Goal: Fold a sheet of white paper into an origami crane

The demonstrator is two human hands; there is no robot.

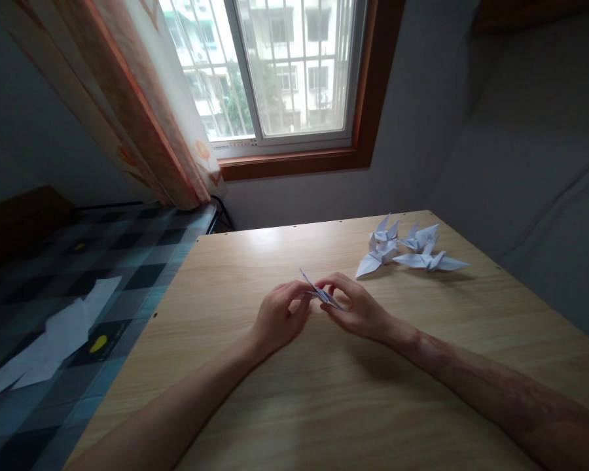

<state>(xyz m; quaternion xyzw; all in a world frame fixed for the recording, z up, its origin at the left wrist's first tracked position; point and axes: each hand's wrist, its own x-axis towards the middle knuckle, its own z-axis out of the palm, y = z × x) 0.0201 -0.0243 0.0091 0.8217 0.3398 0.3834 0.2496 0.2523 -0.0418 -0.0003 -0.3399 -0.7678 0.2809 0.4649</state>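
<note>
A small folded piece of white paper (pixel 319 291) is held just above the wooden table (pixel 324 405) near its middle. My left hand (pixel 279 317) pinches its left end with fingers curled. My right hand (pixel 356 307) pinches its right side between thumb and fingers. Both hands meet at the paper. Several finished white paper cranes (pixel 405 252) lie on the table to the right and beyond my right hand, apart from it.
A bed with a dark checked cover (pixel 53 275) lies left of the table, with loose white paper sheets (pixel 49 340) on it. A window (pixel 285 72) and an orange curtain (pixel 142 104) stand behind. A grey wall runs along the right.
</note>
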